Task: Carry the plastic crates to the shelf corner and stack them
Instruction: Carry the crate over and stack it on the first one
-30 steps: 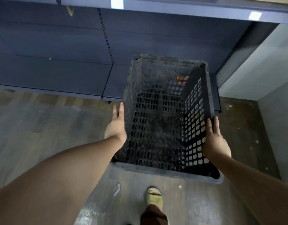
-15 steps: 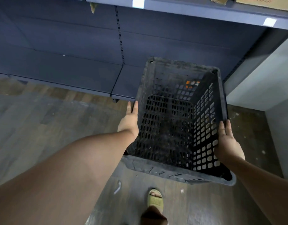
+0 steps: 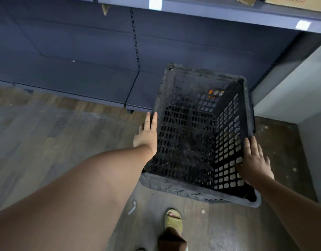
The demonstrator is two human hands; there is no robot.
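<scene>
A dusty black plastic crate (image 3: 188, 142) with perforated walls sits between my hands, at the right end of the blue shelf (image 3: 83, 82) near the wall corner. My left hand (image 3: 147, 134) lies flat against the outside of its left wall, fingers straight. My right hand (image 3: 253, 160) is on the right wall, with fingers spread outside and the thumb over the rim. Something orange (image 3: 213, 93) shows through the holes at the crate's far corner. What the crate rests on is hidden.
A grey wall (image 3: 301, 87) closes the corner on the right. The shelf's upper board (image 3: 210, 11) juts out overhead, with cardboard boxes (image 3: 297, 2) on it. My sandalled foot (image 3: 173, 221) stands on the worn floor just behind the crate.
The crate and both hands sit further right and lower in view, closer to the wall corner. My right hand's fingers have spread wider on the crate's wall.
</scene>
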